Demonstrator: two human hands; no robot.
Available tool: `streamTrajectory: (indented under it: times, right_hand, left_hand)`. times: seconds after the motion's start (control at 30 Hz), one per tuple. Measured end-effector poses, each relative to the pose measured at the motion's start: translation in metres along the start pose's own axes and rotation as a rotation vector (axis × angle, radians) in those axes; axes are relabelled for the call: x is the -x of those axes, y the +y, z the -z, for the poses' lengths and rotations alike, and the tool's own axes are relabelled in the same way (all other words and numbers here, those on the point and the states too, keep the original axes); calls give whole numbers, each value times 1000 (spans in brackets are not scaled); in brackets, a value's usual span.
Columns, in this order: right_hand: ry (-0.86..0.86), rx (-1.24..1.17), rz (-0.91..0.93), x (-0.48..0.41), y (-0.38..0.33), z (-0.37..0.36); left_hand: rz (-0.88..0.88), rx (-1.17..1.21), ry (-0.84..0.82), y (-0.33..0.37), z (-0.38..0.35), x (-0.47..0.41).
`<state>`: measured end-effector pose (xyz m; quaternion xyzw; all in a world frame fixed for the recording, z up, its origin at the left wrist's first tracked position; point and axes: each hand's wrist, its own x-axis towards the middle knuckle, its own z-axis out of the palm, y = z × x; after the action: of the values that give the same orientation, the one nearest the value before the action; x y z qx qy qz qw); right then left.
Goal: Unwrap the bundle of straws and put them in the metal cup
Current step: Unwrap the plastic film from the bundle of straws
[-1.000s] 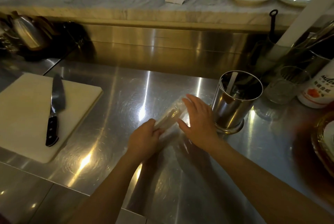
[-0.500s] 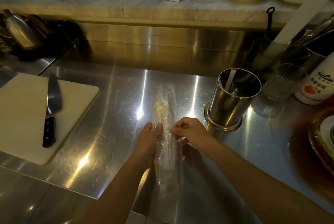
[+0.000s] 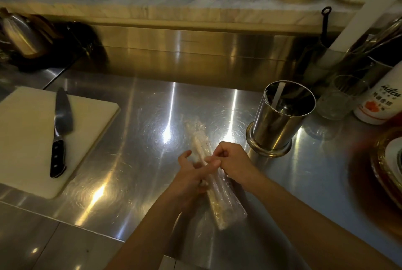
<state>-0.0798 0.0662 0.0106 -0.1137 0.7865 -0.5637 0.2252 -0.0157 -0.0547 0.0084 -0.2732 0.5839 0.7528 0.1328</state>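
Fingers (image 3: pixel 217 152) of right hand (image 3: pixel 233 160) curled, pinching the clear wrap of the stick packet (image 3: pixel 224 202). Left hand (image 3: pixel 191 177) holds the packet, forefinger straight across its top, thumb lifted. Packet lies on the counter (image 3: pixel 130 160) towards the front edge, near the steel canister (image 3: pixel 280 117) (contents possibly wooden sticks; light too dim to confirm). Risk: the wrap gives suddenly, the sticks spill and roll off the front edge, or the right hand jerks into the canister.

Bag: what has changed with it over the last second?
The bag swung from slanting to pointing away, then slid nearer the person. The right hand, first flat on it, now pinches it; the left hand kept hold throughout. Knife, board and steel cup stayed put.
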Motion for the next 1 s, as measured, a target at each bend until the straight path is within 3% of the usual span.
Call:
streamTrajectory:
  times: [0.17,0.4,0.6,0.77,0.87,1.0]
  right_hand:
    - [-123,-208,-113,5,-3,4]
    - [-119,-115,-112,7,11,6]
    - [-85,-139,-215,10,15,3]
    - [-38,-383,-366,6,26,3]
    - [-74,-461,-319,6,30,6]
    - [-147,-326,-237,7,23,4]
  left_hand:
    - [-5,12,-4,-1,1,3]
    - [-82,30,73,-4,4,1]
    - [-77,8,163,-2,11,-3]
    - [-123,124,161,11,17,-1]
    - [-42,248,187,14,17,-1]
    - [10,269,61,13,14,1]
